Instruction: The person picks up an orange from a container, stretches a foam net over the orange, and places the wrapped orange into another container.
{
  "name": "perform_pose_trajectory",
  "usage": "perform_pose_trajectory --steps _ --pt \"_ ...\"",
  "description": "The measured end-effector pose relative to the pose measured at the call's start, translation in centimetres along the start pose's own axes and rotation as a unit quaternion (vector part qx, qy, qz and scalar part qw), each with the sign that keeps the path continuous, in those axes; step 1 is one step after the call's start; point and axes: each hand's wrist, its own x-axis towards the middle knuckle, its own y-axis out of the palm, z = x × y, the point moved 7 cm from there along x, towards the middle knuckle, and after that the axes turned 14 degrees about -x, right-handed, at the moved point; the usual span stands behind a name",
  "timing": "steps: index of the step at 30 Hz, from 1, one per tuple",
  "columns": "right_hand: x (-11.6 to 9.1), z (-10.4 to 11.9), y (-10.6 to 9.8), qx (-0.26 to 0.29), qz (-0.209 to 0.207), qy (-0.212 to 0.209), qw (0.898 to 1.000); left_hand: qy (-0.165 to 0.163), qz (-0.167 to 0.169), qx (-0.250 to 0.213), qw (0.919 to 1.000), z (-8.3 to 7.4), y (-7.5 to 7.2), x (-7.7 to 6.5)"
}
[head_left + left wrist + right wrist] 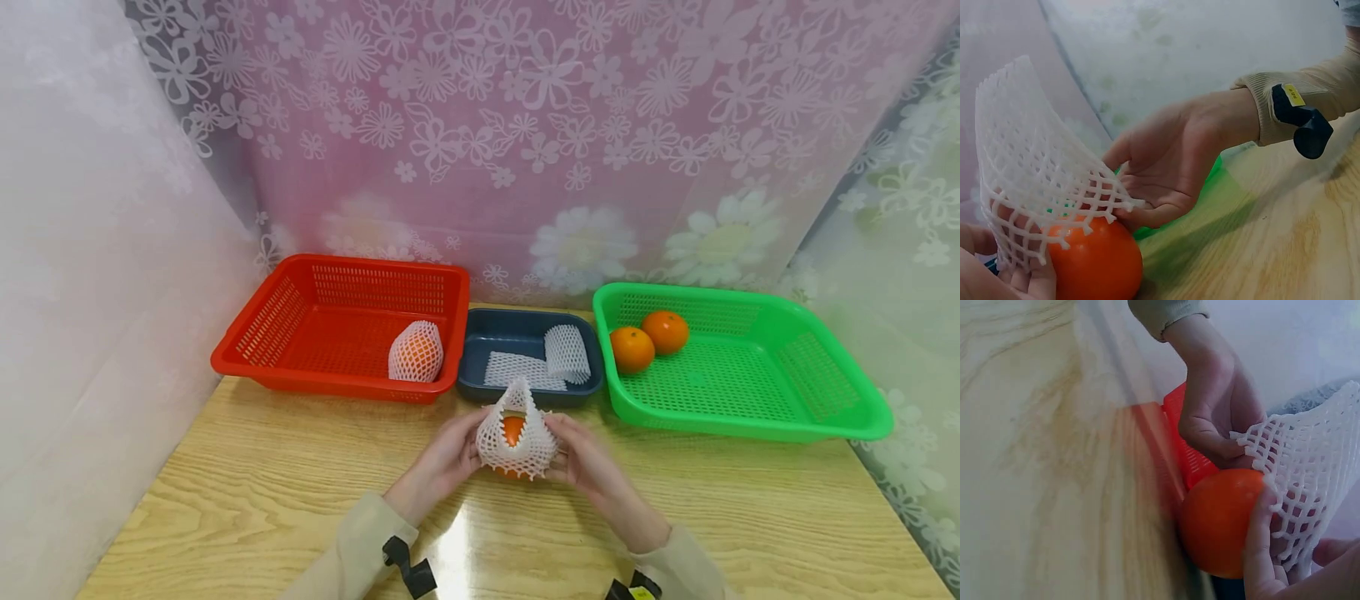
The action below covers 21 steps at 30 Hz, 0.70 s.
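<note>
Between my hands sits an orange (513,431), with a white foam fruit net (529,454) spread over its upper part. My left hand (452,454) grips the net's left edge. On the opposite side my right hand (588,462) holds the other edge, pulling the mouth wide. In the left wrist view the net (1029,144) stands up above the orange (1100,262), whose lower side is bare. From the right wrist, the orange (1219,525) shows partly outside the net's toothed rim, with fingers (1261,540) against its side.
A red basket (337,385) at the left holds one netted orange (416,352). In the dark blue tray (487,321) behind my hands lie two foam nets (567,354). The green basket (750,425) at right contains two bare oranges (665,332). A flowered curtain (480,125) hangs behind.
</note>
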Motion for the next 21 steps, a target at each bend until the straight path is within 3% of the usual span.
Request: perform_pose_trajectory --steps 10,16,21 --pt "0.7 -1.6 -0.7 -0.063 -0.019 0.014 0.998 0.017 -0.052 0.079 0.9954 0.8 -1.9 0.2" --pt "1.2 -2.0 -0.6 -0.105 0.000 0.026 0.994 0.052 -0.073 0.151 0.9844 -0.1 -2.1 0.3" --pt "1.7 -2.0 -0.1 -0.113 0.015 0.025 0.993 0.050 -0.076 0.206 0.9743 -0.7 -2.3 0.3"
